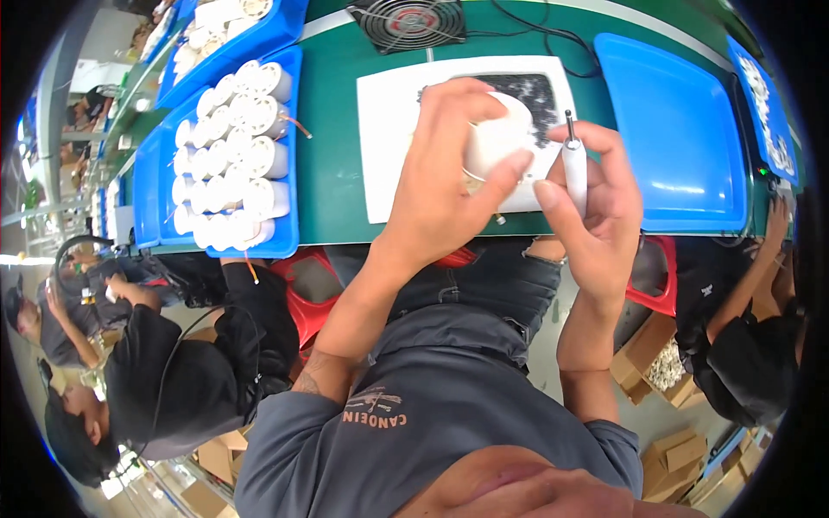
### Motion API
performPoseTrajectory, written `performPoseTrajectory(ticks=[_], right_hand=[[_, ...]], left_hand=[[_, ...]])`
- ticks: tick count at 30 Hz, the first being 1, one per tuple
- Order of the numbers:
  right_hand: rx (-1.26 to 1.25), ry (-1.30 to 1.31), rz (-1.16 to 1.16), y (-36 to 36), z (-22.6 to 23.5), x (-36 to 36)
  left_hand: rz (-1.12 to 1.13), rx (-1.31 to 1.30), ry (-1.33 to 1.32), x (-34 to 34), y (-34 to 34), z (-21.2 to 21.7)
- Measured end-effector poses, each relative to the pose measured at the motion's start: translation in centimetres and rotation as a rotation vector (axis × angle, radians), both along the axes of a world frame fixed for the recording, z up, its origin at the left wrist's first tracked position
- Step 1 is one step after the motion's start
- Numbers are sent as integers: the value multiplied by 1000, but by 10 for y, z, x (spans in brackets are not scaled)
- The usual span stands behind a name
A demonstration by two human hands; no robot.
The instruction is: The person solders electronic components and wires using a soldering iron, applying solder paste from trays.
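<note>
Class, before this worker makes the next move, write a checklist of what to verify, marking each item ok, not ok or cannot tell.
1. White rounded part held in the left hand: ok.
2. White pen-shaped tool held in the right hand: ok.
3. Tool's metal tip touching the part: not ok, it points up, apart from it.
4. White sheet under the work: ok.
5. Dark patch on the sheet free of white specks: not ok, specks show.
6. Fan running: cannot tell.
</note>
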State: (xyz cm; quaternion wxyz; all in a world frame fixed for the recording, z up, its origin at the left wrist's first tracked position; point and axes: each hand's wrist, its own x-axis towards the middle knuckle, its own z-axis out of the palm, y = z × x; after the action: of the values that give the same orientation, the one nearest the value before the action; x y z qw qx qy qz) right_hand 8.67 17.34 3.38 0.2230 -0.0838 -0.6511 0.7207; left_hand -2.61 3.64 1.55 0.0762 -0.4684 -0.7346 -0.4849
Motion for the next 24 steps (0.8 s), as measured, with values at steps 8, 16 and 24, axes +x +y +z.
performPoseTrajectory(ticks=[8, 16, 24], right_hand=[[-210, -40, 149, -67, -18, -14], [-19, 107, 13, -97, -36, -37], [-36, 67, 29, -99, -43, -43]], left_hand=[[120, 740, -890, -27, -20, -3], [156, 928, -944, -28, -25, -9], [192, 944, -897, -23, -23, -12]])
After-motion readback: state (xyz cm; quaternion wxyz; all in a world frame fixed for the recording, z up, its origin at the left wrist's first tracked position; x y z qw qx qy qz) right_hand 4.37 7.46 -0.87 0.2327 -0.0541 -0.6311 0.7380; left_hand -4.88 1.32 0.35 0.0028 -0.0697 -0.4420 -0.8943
